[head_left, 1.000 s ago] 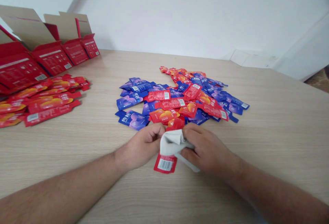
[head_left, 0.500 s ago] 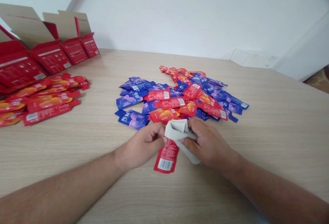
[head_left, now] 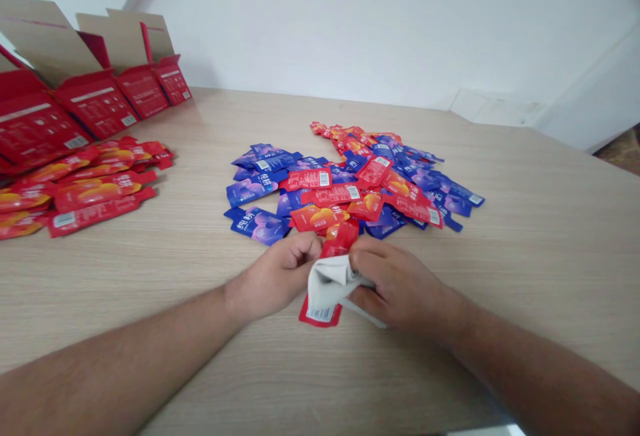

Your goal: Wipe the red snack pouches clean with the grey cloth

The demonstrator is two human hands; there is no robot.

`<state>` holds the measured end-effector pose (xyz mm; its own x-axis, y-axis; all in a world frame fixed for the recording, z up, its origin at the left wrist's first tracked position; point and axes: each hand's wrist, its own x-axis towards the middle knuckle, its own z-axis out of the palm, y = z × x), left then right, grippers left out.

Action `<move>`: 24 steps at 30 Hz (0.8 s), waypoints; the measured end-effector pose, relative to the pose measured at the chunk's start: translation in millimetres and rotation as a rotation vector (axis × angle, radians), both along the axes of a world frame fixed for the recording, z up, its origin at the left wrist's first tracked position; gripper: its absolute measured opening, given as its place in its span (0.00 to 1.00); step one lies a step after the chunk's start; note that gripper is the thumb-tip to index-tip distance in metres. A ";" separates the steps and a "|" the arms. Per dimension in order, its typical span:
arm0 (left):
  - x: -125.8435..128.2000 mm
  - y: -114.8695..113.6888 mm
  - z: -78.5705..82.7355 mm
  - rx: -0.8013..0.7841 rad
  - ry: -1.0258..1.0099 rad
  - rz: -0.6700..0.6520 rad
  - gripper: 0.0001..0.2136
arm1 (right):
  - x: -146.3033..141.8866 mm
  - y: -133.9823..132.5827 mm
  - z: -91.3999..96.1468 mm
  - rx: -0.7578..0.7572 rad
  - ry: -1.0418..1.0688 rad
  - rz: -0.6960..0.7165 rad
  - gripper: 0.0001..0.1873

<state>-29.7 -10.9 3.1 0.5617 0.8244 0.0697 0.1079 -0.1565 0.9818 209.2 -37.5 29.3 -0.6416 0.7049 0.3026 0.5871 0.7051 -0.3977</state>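
Observation:
My right hand is closed on a folded white cloth, which lies against a red sachet. The sachet's top end and its barcode end show above and below the cloth; its middle is covered. My left hand is closed at the sachet's left edge, its fingertips partly hidden behind the cloth. Just beyond both hands spreads a loose pile of red sachets and blue sachets.
On the left lie several red-orange sachets in a heap. Behind them stands a row of red cardboard boxes with their flaps up. A white wall borders the far edge of the wooden table.
The cloth has moved down along the sachet toward its barcode end, uncovering the upper end. The left hand keeps its place beside the sachet. The view has tilted slightly.

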 end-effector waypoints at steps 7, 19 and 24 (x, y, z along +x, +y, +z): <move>1.2 -0.3 0.5 0.067 0.008 0.031 0.10 | 9.1 12.0 2.3 0.128 0.096 -0.264 0.11; 2.2 2.4 0.1 0.135 0.043 0.014 0.08 | 1.3 1.1 3.5 0.046 -0.029 -0.024 0.08; 2.9 1.3 -0.8 0.124 -0.002 -0.029 0.09 | 10.6 10.0 3.7 0.161 0.012 -0.254 0.10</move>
<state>-26.7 -9.6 2.3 0.5849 0.7928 0.1712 0.0995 -0.2796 0.9549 219.8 -27.4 32.9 -0.4462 0.7850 0.4299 0.7489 0.5904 -0.3009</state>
